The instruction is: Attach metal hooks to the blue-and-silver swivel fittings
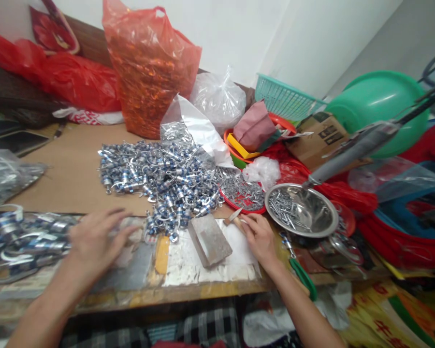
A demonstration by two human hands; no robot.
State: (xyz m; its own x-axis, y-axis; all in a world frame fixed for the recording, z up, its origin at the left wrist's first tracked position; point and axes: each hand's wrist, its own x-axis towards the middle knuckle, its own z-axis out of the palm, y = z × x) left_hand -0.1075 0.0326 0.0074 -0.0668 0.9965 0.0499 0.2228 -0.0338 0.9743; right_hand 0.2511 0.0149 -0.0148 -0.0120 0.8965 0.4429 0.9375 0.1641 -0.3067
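Observation:
My left hand (pixel 96 239) is slightly blurred, its fingers spread above the left part of the bench. No object shows in it. Beside it on the left lies a pile of blue-and-silver metal fittings with hooked ends (pixel 29 241). My right hand (pixel 259 237) is closed around the wooden handle of a small hammer, whose rusty wedge-shaped head (pixel 232 216) points left. Between the hands sits a grey metal block (pixel 210 240), apart from both. Behind the block spreads a larger heap of the same fittings (pixel 163 174).
A steel bowl (pixel 321 212) holding metal pins stands right of my right hand, next to a red tray (pixel 253 209) of small metal parts. Green-handled pliers (pixel 302 278) lie near the front edge. At the back stand a red plastic bag (pixel 148 72) and a green basin (pixel 380 104).

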